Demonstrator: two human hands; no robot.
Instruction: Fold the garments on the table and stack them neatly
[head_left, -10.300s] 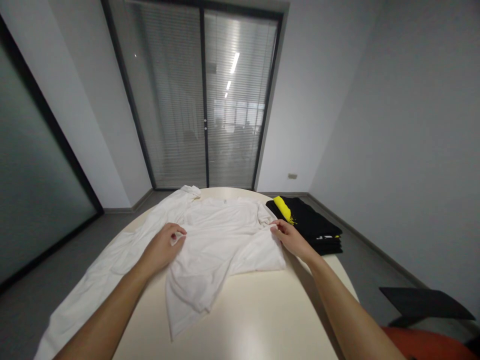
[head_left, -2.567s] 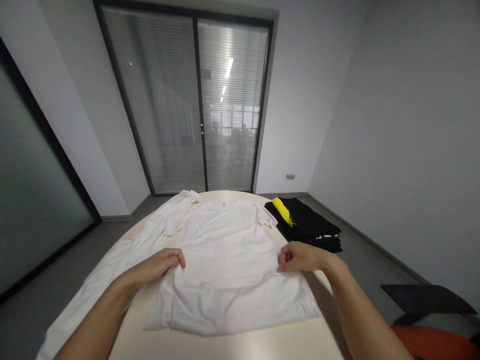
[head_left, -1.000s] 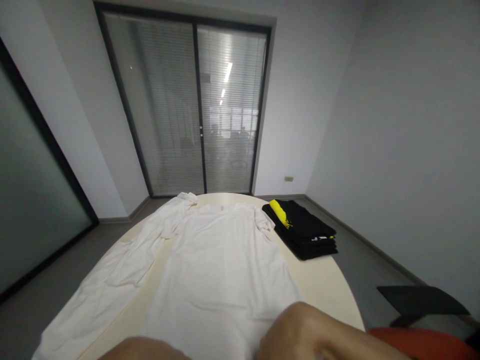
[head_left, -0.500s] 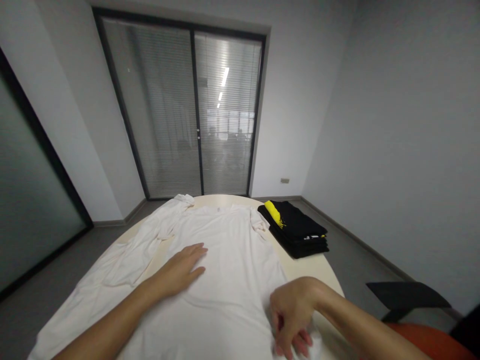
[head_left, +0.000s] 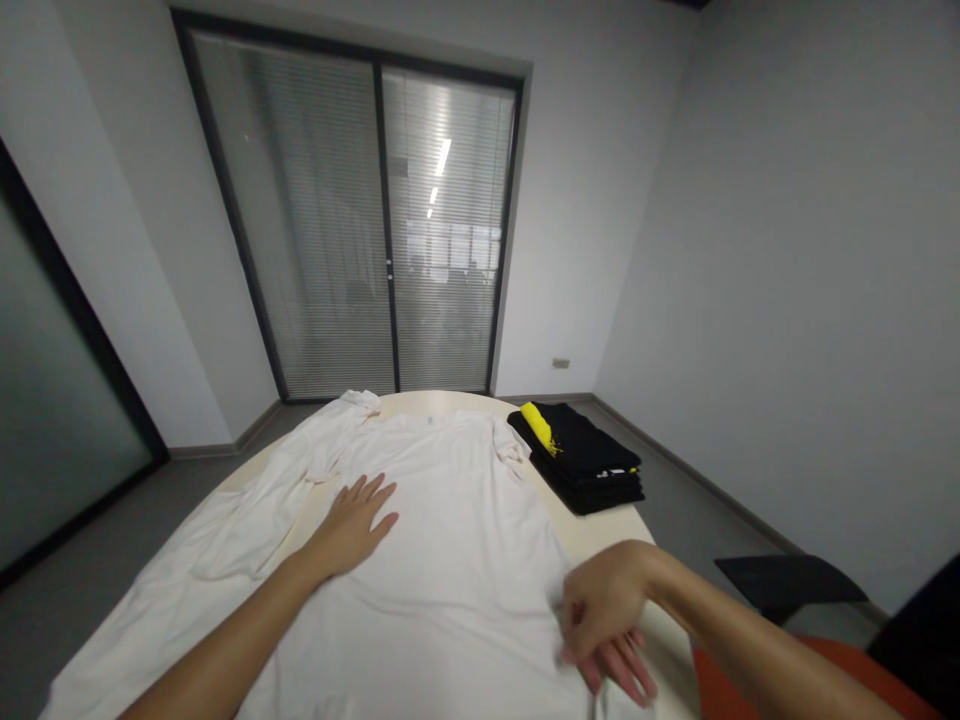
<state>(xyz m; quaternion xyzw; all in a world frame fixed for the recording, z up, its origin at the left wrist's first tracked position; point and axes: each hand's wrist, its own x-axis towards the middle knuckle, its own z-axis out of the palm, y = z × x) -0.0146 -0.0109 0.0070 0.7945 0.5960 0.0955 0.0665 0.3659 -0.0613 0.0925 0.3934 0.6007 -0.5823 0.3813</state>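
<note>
A white T-shirt [head_left: 457, 530] lies spread flat on a round cream table [head_left: 592, 525], collar toward the far side. My left hand [head_left: 351, 520] rests flat on the shirt's left part, fingers stretched and spread. My right hand [head_left: 607, 625] is at the shirt's right lower edge near the table rim, palm turned down, fingers extended against the cloth; nothing shows in it.
A second white garment [head_left: 217, 530] lies crumpled along the table's left side. A stack of folded black clothes with a yellow patch [head_left: 577, 457] sits at the far right of the table. A black chair part [head_left: 787, 580] and an orange seat [head_left: 825, 680] are at my right.
The white shirt, bunched earlier, is now flat. My left hand has slid a little left and nearer on the cloth; my right hand has shifted slightly right along the shirt's edge.
</note>
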